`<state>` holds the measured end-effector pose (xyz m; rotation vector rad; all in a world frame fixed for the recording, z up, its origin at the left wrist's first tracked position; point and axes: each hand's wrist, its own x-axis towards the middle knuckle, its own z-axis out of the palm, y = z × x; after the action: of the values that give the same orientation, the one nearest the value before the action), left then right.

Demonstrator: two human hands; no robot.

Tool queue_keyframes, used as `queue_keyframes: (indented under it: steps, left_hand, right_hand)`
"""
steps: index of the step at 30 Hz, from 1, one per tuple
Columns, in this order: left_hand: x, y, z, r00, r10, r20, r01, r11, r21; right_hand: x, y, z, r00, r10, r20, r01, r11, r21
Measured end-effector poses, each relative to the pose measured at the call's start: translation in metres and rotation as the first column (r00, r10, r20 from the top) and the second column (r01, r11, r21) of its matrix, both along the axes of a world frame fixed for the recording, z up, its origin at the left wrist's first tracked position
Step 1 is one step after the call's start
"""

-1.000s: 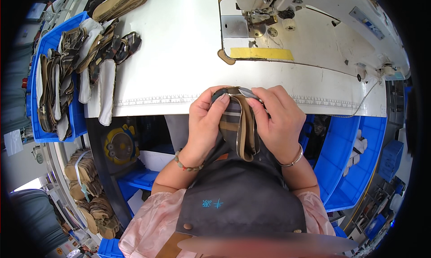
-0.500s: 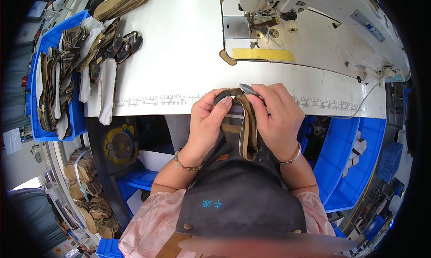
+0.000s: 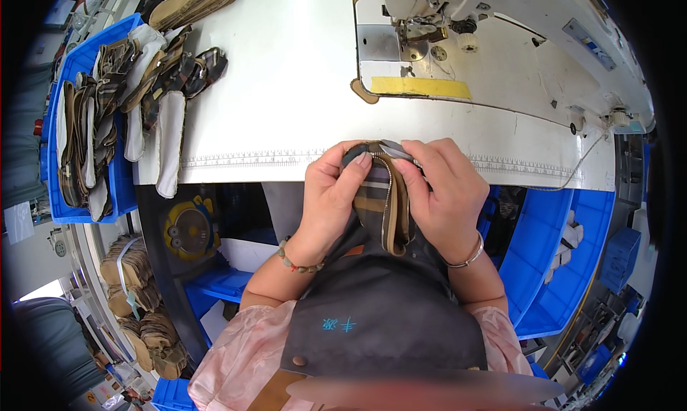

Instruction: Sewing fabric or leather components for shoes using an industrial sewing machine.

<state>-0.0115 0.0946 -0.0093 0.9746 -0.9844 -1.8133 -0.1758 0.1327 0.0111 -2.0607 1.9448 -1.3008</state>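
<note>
A plaid fabric piece with a zipper (image 3: 383,203), brown-edged and folded into a loop, hangs down in front of my apron. My left hand (image 3: 333,189) is closed on its upper left end, with thumb and fingers pinching a dark patch beside the zipper teeth. My right hand (image 3: 444,185) is closed in a pinch around a small grey pointed tool (image 3: 393,150), perhaps thread snips. The tool's tip lies against the fabric's top edge near the zipper; most of it is hidden by the fingers.
A white sewing machine (image 3: 458,24) stands at the far right of the white table (image 3: 286,74), whose front edge carries a ruler strip. On the left a blue crate (image 3: 122,189) overflows with plaid pieces. Tan stacks (image 3: 129,264) sit below it, and blue bins (image 3: 537,246) at right.
The grey pointed tool in my right hand has tipped down and lies closer to the fabric edge. My right hand has shifted slightly right; my left hand has hardly moved.
</note>
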Motion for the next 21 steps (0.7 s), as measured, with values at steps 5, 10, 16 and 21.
queue_keyframes:
  steps: [5,10,16,21]
  left_hand:
    - [-0.001,0.0,0.0,1.0,0.004,-0.002,-0.004,1.0,-0.023]
    - [0.0,0.0,-0.001,1.0,-0.003,-0.003,0.003,0.999,-0.034]
    - [0.002,0.0,0.001,1.0,0.03,-0.001,-0.03,0.999,0.012]
    - [0.005,0.001,0.004,0.993,0.085,-0.086,-0.077,0.993,0.09]
  right_hand:
    - [0.0,-0.001,-0.002,1.0,-0.012,-0.018,0.012,1.0,0.001]
    - [0.004,-0.004,-0.009,1.0,-0.025,0.016,0.026,0.999,-0.027]
    - [-0.006,-0.006,-0.009,0.995,-0.03,0.092,0.039,0.994,-0.099]
    - [-0.004,0.0,0.0,0.987,-0.017,0.158,0.014,1.0,0.021]
